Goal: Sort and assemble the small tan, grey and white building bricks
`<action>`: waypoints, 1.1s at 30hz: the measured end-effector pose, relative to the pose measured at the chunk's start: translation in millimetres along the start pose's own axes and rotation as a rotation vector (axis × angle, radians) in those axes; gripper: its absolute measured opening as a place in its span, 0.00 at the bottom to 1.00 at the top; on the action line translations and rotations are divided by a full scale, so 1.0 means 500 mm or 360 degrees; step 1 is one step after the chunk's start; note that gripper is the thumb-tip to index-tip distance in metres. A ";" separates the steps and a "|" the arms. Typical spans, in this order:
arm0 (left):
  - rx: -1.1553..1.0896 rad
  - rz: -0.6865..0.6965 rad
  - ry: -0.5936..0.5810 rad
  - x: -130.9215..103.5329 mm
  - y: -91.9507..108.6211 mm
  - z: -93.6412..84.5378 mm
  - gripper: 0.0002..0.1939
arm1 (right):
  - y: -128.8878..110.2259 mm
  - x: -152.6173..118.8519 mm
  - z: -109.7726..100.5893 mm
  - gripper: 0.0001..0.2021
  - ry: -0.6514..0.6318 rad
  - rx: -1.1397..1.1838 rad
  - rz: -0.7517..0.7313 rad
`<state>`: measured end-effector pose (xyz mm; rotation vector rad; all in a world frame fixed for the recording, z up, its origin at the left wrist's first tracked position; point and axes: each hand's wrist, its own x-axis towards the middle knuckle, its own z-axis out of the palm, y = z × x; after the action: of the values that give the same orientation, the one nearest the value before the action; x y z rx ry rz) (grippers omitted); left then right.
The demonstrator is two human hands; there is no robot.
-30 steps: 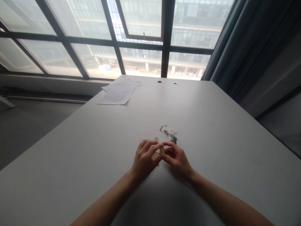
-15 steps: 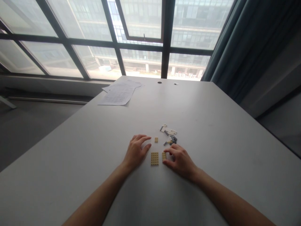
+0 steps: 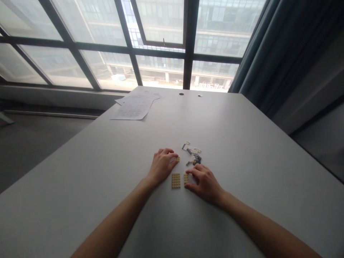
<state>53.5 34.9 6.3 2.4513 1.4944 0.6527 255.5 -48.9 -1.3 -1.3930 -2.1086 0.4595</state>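
My left hand (image 3: 164, 163) has its thumb and fingers around a small tan building plate (image 3: 178, 158), which is partly hidden behind the fingertips. My right hand (image 3: 203, 181) holds a narrow tan building plate (image 3: 186, 178) by its two ends, between thumb and index finger, at table level. Between the hands, a little nearer to me, a larger tan studded plate (image 3: 176, 180) lies flat on the table, touched by neither hand.
Just beyond my right hand lies a loose pile of grey building pieces (image 3: 197, 158), with several white pieces (image 3: 195, 150) behind it. Printed sheets of paper (image 3: 133, 107) rest at the far left of the white table (image 3: 228, 129). Windows and a dark curtain (image 3: 258, 50) stand behind.
My left hand has moved right and closed its fingertips on the small tan plate. My right hand stays at the narrow plate. The view has shifted slightly.
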 end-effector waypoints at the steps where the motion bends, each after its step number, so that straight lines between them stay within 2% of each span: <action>1: -0.0019 0.0011 0.0019 -0.002 0.002 -0.002 0.10 | 0.001 -0.001 -0.001 0.19 0.0006 0.0043 0.0003; 4: -0.0126 0.0125 0.0066 -0.013 0.018 -0.013 0.09 | 0.006 -0.003 -0.007 0.18 0.0125 0.0320 0.0081; 8: -0.0286 0.0390 0.0085 -0.038 0.060 -0.031 0.09 | 0.004 -0.006 -0.014 0.17 0.0341 0.0963 0.0322; 11: -0.0345 0.0495 0.0138 -0.055 0.088 -0.035 0.09 | -0.010 -0.009 -0.015 0.17 0.0307 0.1421 0.0401; 13: -0.0375 0.0523 0.0169 -0.062 0.096 -0.034 0.09 | -0.020 -0.011 -0.013 0.17 0.0269 0.1593 0.0425; 19: -0.0470 0.0558 0.0242 -0.066 0.092 -0.027 0.11 | -0.023 -0.011 -0.009 0.14 0.0328 0.1727 0.0466; 23: -0.0542 0.0583 0.0336 -0.064 0.092 -0.028 0.06 | -0.021 -0.007 -0.016 0.13 0.0389 0.1762 0.0521; 26: -0.0573 0.0633 0.0417 -0.064 0.097 -0.030 0.04 | -0.025 -0.005 -0.022 0.08 0.0394 0.1739 0.0547; 32: -0.0594 0.0667 0.0419 -0.065 0.099 -0.028 0.02 | -0.026 -0.006 -0.028 0.04 0.0373 0.1623 0.0514; 33: -0.0582 0.0662 0.0420 -0.065 0.097 -0.027 0.05 | -0.024 -0.006 -0.028 0.04 0.0365 0.1612 0.0503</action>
<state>72.9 -17.2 28.1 2.4578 0.8269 1.2446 256.3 -56.9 15.5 -1.0554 -1.1407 1.2107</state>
